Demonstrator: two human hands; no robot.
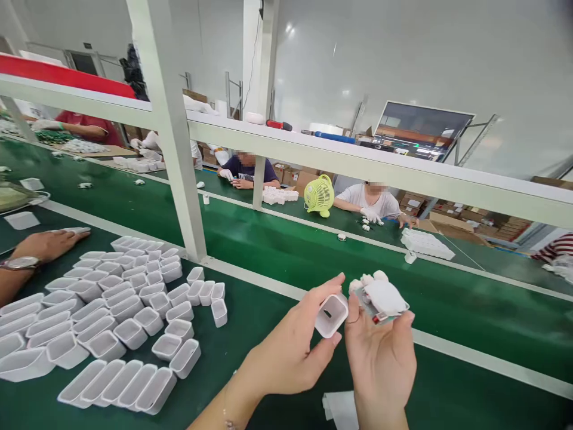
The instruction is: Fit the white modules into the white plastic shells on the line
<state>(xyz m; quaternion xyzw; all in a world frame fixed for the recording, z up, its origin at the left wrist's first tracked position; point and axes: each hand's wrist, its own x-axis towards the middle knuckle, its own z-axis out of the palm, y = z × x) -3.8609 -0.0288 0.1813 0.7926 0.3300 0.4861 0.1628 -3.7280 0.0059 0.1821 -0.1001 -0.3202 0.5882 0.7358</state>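
Note:
My left hand (290,343) is closed around a small white open-topped plastic housing (332,315), its hollow mouth turned toward me and a dark slot showing inside. Close beside it, my right hand (382,364) holds a small electronic assembly (385,297) between thumb and fingers. That assembly has a white padded top, a silvery plate, a bit of red at its lower edge and pale lumps at its left end. The two held parts are near each other but apart. Many similar white housings (128,331) stand in rows on the green table to the left.
A green conveyor belt (277,245) runs beyond the pale rail. A metal post (172,131) and a shelf beam (358,160) stand in front. Several co-workers sit across, near a yellow-green fan (319,196). Another person's hand (51,243) rests at left. White paper (342,409) lies below my hands.

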